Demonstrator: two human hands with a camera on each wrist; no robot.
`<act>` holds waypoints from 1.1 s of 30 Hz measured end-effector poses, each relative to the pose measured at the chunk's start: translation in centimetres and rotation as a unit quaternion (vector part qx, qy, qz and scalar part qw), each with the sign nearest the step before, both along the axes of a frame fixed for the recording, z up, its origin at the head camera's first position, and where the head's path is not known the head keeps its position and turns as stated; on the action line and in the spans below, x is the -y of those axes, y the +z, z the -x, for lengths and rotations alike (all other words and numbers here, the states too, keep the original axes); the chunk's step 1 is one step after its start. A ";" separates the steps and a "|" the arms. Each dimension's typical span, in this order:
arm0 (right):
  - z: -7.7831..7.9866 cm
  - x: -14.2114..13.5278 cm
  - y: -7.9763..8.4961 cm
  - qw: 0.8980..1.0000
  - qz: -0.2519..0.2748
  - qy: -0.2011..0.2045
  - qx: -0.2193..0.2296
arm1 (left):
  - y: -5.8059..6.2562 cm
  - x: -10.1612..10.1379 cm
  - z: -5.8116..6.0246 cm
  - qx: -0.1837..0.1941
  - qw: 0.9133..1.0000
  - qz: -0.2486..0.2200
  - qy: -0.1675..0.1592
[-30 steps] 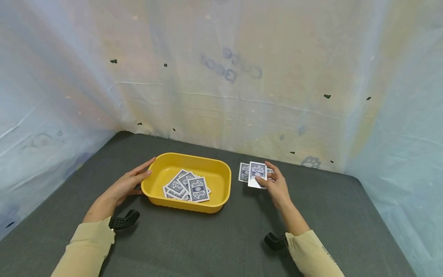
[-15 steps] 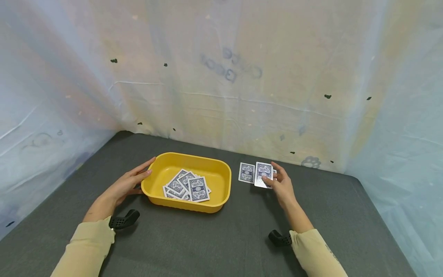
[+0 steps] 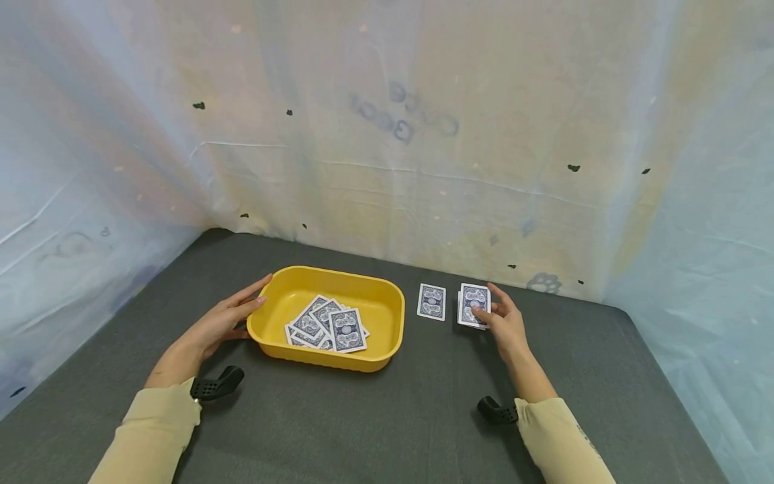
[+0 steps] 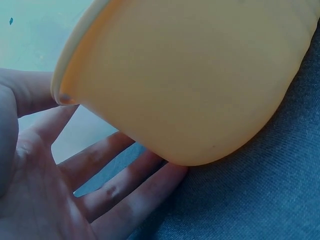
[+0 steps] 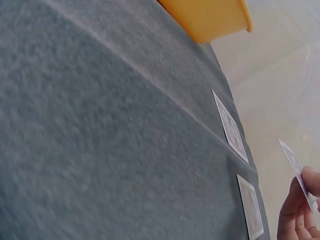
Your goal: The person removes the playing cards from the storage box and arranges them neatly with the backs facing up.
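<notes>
My right hand [image 3: 506,326] pinches a blue-and-white patterned playing card [image 3: 473,302] between thumb and fingers, back side up. In the right wrist view that held card [image 5: 293,159] is raised off the table. A second card [image 5: 250,206] lies face down beneath it, mostly covered in the head view. To its left another face-down card [image 3: 431,302] lies on the table. At the yellow basin's [image 3: 383,296] left end, my left hand [image 3: 219,324] touches the outside wall and rim with fingers extended. Several cards [image 3: 347,329] lie in a loose heap inside the basin.
A dark grey cloth covers the table [image 3: 357,430]. Pale translucent sheeting [image 3: 375,195] rises close behind it and at both sides. Each wrist wears a black device; the left one [image 3: 219,384] sits just in front of the basin's left end.
My right hand has moved right with the card, from over the left table card to over the right one, uncovering the left card. The left hand and basin have stayed put.
</notes>
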State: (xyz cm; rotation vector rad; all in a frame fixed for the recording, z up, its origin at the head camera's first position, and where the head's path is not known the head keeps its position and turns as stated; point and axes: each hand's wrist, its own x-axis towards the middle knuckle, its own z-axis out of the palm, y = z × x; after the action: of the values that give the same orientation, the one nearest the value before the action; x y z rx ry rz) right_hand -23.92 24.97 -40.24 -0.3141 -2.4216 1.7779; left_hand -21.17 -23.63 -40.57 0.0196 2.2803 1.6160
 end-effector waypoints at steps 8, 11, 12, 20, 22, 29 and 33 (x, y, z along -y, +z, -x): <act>0.2 -1.3 -0.1 1.000 -0.018 -0.014 0.019 | -0.1 0.1 0.0 -0.003 1.000 -0.001 -0.005; 0.3 -1.7 -0.2 0.999 -0.016 -0.019 0.020 | -0.1 0.1 0.1 -0.002 1.000 0.001 -0.003; 0.4 -1.9 -0.2 0.999 -0.017 -0.022 0.020 | -0.1 0.0 0.1 -0.001 1.000 0.003 -0.001; 1.1 -3.4 -0.7 0.998 -0.035 -0.055 0.026 | -0.1 0.0 0.0 0.004 1.000 0.005 0.002; 1.6 -4.0 -1.4 0.997 -0.044 -0.064 0.025 | -0.1 0.0 0.0 0.003 1.000 0.003 0.002; 1.2 -4.5 -1.0 0.995 -0.054 -0.074 0.030 | 0.0 0.0 0.0 0.003 1.000 0.002 -0.003; 1.0 -4.9 -0.7 0.995 -0.059 -0.070 0.035 | 0.0 0.0 0.0 0.005 1.000 0.000 -0.004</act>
State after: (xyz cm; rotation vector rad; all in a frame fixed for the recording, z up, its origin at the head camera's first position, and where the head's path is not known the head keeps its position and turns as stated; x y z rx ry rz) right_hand -24.94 29.83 -40.95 -0.5273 -2.4717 1.5852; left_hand -21.20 -23.65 -40.54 0.0210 2.2695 1.6096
